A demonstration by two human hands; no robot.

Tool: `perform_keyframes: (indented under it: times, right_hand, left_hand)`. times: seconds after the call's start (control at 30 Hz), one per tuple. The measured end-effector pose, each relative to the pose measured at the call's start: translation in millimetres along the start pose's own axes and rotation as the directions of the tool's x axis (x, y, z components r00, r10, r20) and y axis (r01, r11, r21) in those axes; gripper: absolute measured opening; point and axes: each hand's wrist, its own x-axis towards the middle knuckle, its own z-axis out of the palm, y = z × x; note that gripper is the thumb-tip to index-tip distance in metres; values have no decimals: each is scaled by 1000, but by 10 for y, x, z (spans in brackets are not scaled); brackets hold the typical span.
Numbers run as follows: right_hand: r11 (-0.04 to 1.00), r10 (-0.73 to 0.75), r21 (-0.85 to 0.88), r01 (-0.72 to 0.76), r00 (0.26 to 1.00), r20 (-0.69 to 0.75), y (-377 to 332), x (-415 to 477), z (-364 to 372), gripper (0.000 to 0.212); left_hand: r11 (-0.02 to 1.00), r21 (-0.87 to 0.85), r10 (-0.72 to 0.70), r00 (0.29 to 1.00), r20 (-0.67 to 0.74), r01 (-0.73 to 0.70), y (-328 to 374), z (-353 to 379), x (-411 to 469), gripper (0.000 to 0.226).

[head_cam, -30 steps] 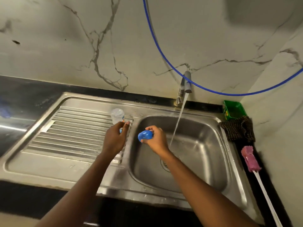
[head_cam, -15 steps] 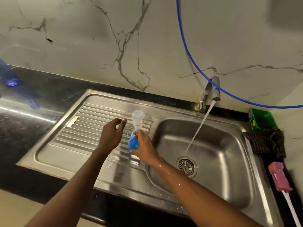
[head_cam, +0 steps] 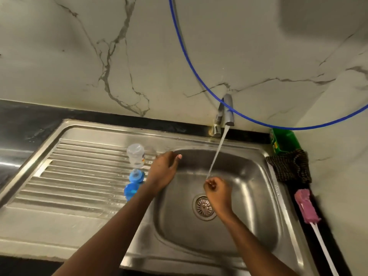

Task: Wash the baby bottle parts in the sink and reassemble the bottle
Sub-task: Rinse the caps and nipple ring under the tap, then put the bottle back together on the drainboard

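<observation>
Backdrop: pale marble-veined wall behind a steel sink (head_cam: 89,124); a blue hose (head_cam: 187,54) loops across it above the tap (head_cam: 226,110), which runs a thin stream into the basin on the right.
Bottle parts: the clear bottle body (head_cam: 135,156) stands on the ribbed drainboard (head_cam: 69,176) at the left, close to the basin edge. A blue ring (head_cam: 136,174) and a blue cap (head_cam: 130,191) sit in a row nearer than it, probably parked there to drain.
Left hand (head_cam: 163,172): hovers over the basin's left rim, just right of the parts, fingers relaxed and holding nothing, seemingly placed to reach the next piece.
Right hand (head_cam: 217,190): under the stream, above the drain strainer (head_cam: 203,207), fingers curled toward the thumb. Whether they pinch a small clear part or only rinse themselves cannot be told.
Right edge: a green tub (head_cam: 282,142), a dark cloth (head_cam: 288,168) and a pink bottle brush (head_cam: 306,208) lie well apart from both hands.
Stage: rinsing, by the look of it; the parts lie separate, so reassembly is not yet begun.
</observation>
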Motion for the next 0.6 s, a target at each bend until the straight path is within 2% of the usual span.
perform_keyframes:
  times: [0.13, 0.23, 0.33, 0.5, 0.6]
  right_hand:
    - [996, 87, -14, -90, 988, -126, 58, 394, -306, 6]
    - [992, 110, -38, -117, 983, -147, -69, 799, -452, 8]
    - [991, 117, -51, -123, 988, -101, -260, 1188, -485, 18]
    - [969, 84, -237, -69, 995, 50, -530, 1709, -404, 49]
    - [956, 74, -290, -49, 994, 75, -652, 1830, -336, 48]
  left_hand:
    - [1000, 2, 16, 998, 57, -16, 228, 277, 206, 30]
    - [1000, 14, -5, 997, 82, 4, 395, 435, 402, 26]
    - [1000, -10, -23, 996, 91, 24, 540, 534, 601, 26]
    - [1000, 0, -24, 998, 50, 24, 626, 591, 845, 24]
    - [1000, 15, -25, 999, 42, 25, 598, 604, 872, 24]
